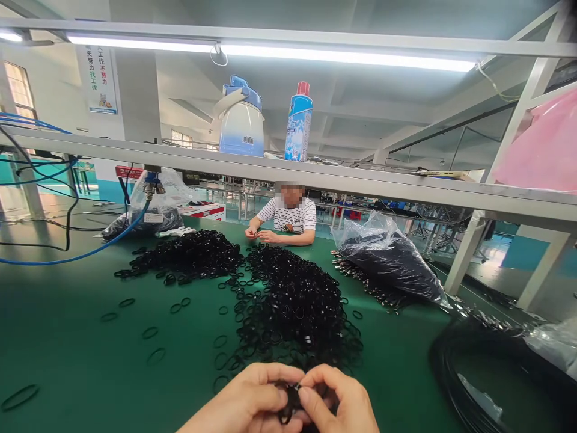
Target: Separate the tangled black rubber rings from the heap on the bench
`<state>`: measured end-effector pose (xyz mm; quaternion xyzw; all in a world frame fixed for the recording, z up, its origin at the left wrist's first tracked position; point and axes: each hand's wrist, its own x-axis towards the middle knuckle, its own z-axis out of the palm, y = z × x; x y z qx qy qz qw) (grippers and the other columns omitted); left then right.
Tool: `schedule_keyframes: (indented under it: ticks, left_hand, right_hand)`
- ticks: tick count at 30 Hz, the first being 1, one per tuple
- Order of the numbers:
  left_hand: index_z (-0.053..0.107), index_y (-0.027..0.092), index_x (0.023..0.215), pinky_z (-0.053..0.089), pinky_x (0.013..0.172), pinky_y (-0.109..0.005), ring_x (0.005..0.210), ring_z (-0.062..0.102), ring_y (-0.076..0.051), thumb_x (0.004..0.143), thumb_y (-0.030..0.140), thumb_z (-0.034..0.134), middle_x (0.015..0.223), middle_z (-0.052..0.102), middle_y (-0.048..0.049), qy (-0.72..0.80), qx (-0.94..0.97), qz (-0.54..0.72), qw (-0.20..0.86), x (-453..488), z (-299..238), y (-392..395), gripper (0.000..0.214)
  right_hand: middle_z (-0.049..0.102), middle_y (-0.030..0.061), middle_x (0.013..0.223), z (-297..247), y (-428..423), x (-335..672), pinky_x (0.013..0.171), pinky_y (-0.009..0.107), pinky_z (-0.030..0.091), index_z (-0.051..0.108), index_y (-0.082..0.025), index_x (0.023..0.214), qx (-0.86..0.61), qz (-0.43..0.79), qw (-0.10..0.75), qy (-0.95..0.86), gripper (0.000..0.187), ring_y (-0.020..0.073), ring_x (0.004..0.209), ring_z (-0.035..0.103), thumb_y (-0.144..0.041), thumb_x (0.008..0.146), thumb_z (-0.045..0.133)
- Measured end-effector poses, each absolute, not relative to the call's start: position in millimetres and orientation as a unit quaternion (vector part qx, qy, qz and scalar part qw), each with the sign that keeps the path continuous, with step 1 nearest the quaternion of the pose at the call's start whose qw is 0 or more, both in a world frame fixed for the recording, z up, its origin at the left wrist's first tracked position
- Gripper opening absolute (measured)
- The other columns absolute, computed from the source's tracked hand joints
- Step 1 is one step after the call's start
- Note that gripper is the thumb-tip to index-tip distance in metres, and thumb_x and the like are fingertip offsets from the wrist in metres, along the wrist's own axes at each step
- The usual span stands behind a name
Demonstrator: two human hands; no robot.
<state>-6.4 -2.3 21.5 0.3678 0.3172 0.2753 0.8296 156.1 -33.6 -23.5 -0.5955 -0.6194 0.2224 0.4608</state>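
Note:
Close to the camera at the bottom middle, my left hand (256,397) and my right hand (340,397) meet fingertip to fingertip. Both are closed on a small cluster of black rings (285,414), partly hidden by the fingers. Just beyond them spreads a large heap of black rings (297,294) on the green table (90,355). A second pile of black rings (193,252) lies behind it to the left. Several single rings are scattered on the left side, one loose ring (20,397) near the left edge.
A person (288,216) in a striped shirt sits across the table, handling something small. Right are a plastic bag (387,252) of black parts and coiled black cable (444,367). Overhead, a shelf (360,183) carries a jug (242,123) and a spray can (299,126). A blue hose (90,255) crosses left.

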Motion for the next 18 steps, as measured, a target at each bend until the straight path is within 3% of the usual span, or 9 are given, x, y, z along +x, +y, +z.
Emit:
schedule_keyframes:
  ticks: [4, 10, 12, 15, 18]
  left_hand:
    - [0.061, 0.01, 0.094, 0.052, 0.071, -0.029, 0.079, 0.069, -0.021, 0.072, 0.013, 0.067, 0.085, 0.072, -0.0104, 0.35, 0.454, 0.278, 0.771, -8, 13, 2, 0.022]
    - [0.064, 0.015, 0.087, 0.044, 0.048, -0.023, 0.068, 0.068, -0.022, 0.066, 0.039, 0.076, 0.074, 0.071, -0.0056, 0.363, 0.554, 0.252, 0.705, -8, 8, 7, 0.034]
    - [0.07, 0.015, 0.079, 0.044, 0.056, -0.026, 0.072, 0.066, -0.022, 0.07, 0.045, 0.07, 0.074, 0.069, -0.0054, 0.357, 0.628, 0.247, 0.646, -9, 9, 9, 0.032]
    - [0.075, 0.019, 0.071, 0.041, 0.075, -0.03, 0.091, 0.056, -0.023, 0.077, 0.052, 0.06, 0.091, 0.065, -0.0049, 0.365, 0.717, 0.273, 0.527, -11, 10, 12, 0.036]
    - [0.075, 0.023, 0.08, 0.038, 0.068, -0.027, 0.08, 0.051, -0.019, 0.078, 0.053, 0.058, 0.086, 0.058, -0.0017, 0.373, 0.733, 0.287, 0.491, -11, 8, 14, 0.035]
  right_hand:
    - [0.062, 0.0015, 0.059, -12, -31, 163, 0.053, 0.025, 0.036, 0.063, -0.018, 0.061, -0.552, 0.347, 0.531, -0.541, 0.021, 0.0165, 0.057, 0.053, -0.036, 0.07, 0.059]
    - [0.055, -0.001, 0.058, 8, -36, 167, 0.053, 0.025, 0.034, 0.062, -0.018, 0.059, -0.529, 0.396, 0.575, -0.482, 0.014, 0.0144, 0.057, 0.045, -0.031, 0.063, 0.063]
    - [0.053, -0.0017, 0.055, 9, -37, 168, 0.053, 0.025, 0.033, 0.063, -0.017, 0.058, -0.528, 0.399, 0.571, -0.486, 0.014, 0.014, 0.056, 0.044, -0.03, 0.062, 0.064]
    - [0.054, -0.0007, 0.058, 7, -36, 168, 0.056, 0.025, 0.035, 0.065, -0.017, 0.055, -0.522, 0.382, 0.583, -0.492, 0.014, 0.0149, 0.058, 0.046, -0.03, 0.061, 0.067]
    - [0.056, 0.0007, 0.064, 3, -35, 168, 0.059, 0.025, 0.038, 0.065, -0.017, 0.052, -0.503, 0.356, 0.611, -0.497, 0.015, 0.0158, 0.063, 0.05, -0.029, 0.06, 0.069]
